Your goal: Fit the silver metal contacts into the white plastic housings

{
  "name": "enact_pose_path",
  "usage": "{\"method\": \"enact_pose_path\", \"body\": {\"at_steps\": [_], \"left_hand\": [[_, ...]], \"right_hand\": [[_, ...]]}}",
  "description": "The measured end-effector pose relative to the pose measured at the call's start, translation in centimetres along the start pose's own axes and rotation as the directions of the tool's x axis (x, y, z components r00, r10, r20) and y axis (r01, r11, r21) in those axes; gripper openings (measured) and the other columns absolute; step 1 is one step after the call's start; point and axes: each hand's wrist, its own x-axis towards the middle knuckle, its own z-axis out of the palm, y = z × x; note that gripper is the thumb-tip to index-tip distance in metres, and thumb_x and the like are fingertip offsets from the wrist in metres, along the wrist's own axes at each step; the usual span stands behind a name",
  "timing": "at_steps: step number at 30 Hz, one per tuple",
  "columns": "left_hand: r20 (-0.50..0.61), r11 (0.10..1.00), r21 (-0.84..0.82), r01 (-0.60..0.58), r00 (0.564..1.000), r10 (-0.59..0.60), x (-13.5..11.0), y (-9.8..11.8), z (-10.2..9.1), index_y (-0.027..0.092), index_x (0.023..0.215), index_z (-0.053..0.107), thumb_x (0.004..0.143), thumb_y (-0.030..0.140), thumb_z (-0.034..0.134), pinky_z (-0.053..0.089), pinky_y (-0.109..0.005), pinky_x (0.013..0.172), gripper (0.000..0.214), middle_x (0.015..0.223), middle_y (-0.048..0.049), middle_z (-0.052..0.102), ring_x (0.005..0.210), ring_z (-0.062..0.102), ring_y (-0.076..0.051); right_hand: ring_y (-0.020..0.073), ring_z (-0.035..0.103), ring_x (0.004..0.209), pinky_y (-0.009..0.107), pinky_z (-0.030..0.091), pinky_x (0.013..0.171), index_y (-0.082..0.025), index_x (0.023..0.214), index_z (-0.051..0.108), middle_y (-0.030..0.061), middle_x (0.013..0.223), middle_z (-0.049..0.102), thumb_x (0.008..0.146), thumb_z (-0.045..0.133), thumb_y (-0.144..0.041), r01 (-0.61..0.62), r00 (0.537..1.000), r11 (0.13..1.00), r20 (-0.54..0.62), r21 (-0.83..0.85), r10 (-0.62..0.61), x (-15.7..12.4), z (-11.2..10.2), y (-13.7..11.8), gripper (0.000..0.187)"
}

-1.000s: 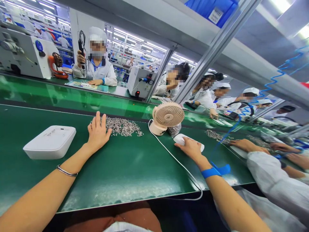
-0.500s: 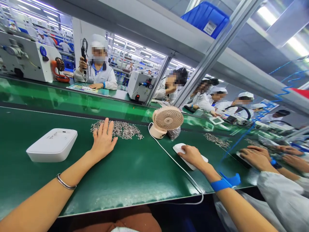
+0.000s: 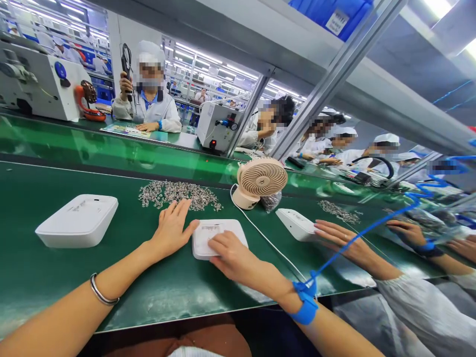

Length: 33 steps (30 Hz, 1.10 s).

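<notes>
A white plastic case (image 3: 238,229) with rounded corners lies on the green bench in front of me. My right hand (image 3: 234,255) is on its front right part, fingers bent over the top and thumb at the front edge. My left hand (image 3: 173,225) is open, fingers stretched towards a pile of small metal parts (image 3: 178,193), its thumb at the case's left edge. Small print or fittings on the case's top are too fine to read. Farther left, apart from both hands, sits a second white case (image 3: 78,220).
A beige fan (image 3: 262,181) stands behind, its white cable (image 3: 273,245) crossing the bench. On the right, a co-worker's hand (image 3: 345,243) touches another white case (image 3: 295,224). A blue cord (image 3: 366,233) runs from my right wrist strap. Machines and seated people line the far side.
My right hand has moved left with a white case, which now lies before me. My left hand has drawn back from the metal parts. A co-worker's hand and another case have come in at right.
</notes>
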Motion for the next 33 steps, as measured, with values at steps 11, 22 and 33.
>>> {"method": "enact_pose_path", "body": {"at_steps": [11,22,33], "left_hand": [[-0.022,0.998,-0.034,-0.05,0.999,0.049,-0.2,-0.4,0.6,0.018,0.125,0.051,0.084,0.034,0.047,0.037,-0.053,0.097,0.044,0.126,-0.0103,0.057,0.12,0.045,-0.032],[-0.213,0.963,-0.215,-0.165,0.97,0.118,-0.4,0.9,0.3,0.023,0.102,0.064,0.089,0.026,0.04,0.042,-0.041,0.095,0.027,0.112,-0.0051,0.065,0.111,0.055,-0.021],[-0.262,0.973,-0.054,-0.223,0.944,0.202,-0.7,1.5,-0.1,0.021,0.089,0.065,0.088,0.025,0.042,0.041,-0.044,0.092,0.024,0.114,-0.0067,0.064,0.106,0.056,-0.024]], "right_hand": [[0.0129,0.054,0.064,0.026,0.04,0.065,-0.016,0.081,0.06,0.0021,0.071,0.066,0.082,0.044,-0.006,-0.045,0.953,0.955,-0.274,0.293,0.129,5.3,1.4,3.8,0.019],[0.0138,0.049,0.065,0.027,0.036,0.065,-0.013,0.091,0.057,0.0037,0.074,0.062,0.085,0.034,-0.004,0.114,0.955,0.99,-0.285,0.08,-0.086,4.1,1.1,3.3,0.026],[0.0133,0.049,0.062,0.026,0.037,0.063,-0.015,0.088,0.054,0.0037,0.072,0.06,0.085,0.031,-0.007,0.075,0.957,0.982,-0.29,0.173,-0.022,4.2,1.5,3.3,0.024]]}}
